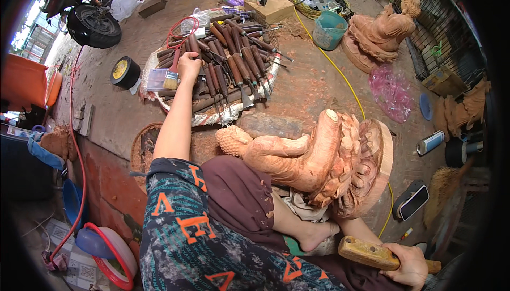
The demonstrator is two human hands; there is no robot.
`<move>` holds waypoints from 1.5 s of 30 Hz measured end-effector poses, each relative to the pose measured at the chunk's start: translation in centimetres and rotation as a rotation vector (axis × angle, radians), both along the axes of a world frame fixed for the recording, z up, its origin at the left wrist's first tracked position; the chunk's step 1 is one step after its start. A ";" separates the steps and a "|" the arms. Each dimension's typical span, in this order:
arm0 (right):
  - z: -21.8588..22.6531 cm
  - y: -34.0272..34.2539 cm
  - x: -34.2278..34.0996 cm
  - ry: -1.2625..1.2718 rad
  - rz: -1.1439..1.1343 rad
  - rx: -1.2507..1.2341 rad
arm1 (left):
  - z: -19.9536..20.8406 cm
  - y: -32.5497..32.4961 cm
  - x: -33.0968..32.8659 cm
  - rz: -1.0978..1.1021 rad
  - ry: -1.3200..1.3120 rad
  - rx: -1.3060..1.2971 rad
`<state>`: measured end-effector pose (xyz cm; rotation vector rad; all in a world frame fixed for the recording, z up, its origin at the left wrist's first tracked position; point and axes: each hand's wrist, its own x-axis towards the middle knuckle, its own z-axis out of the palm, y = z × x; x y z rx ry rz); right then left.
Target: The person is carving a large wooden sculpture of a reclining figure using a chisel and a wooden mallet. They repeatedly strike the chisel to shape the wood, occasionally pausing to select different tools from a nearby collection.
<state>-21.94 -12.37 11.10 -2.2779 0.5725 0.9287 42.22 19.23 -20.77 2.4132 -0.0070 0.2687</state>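
My left hand (188,66) is stretched out to a pile of carving chisels (234,52) with brown wooden handles. Its fingers close round one upright chisel handle (193,45); the blade end is hidden. Beside this hand lies a paintbrush (170,80) with a red handle and pale bristles. Down at the right, my right hand (409,265) grips a worn, yellow-brown wooden mallet (366,252). Between my arms a carved wooden seated figure (287,155) lies on its side against my legs, head to the left and lotus base (366,169) to the right.
A second carved figure (385,28) sits upright at the far right, near a teal bucket (330,29). A yellow cord (340,73) crosses the floor. Also around are a pink plastic bag (390,93), a phone (414,203), a spray can (431,142) and a black round container (125,72).
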 end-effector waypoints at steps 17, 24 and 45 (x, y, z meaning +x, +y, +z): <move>-1.5 -0.2 -1.2 -0.089 0.087 -0.134 | 3.7 -4.0 -11.9 -0.538 0.072 0.512; -1.4 -0.1 -1.2 -0.086 0.073 -0.141 | 4.1 -2.8 -10.8 -0.456 0.241 0.325; -1.5 0.3 -0.6 -0.117 0.084 -0.140 | 2.0 -3.6 -3.0 -0.390 0.014 0.758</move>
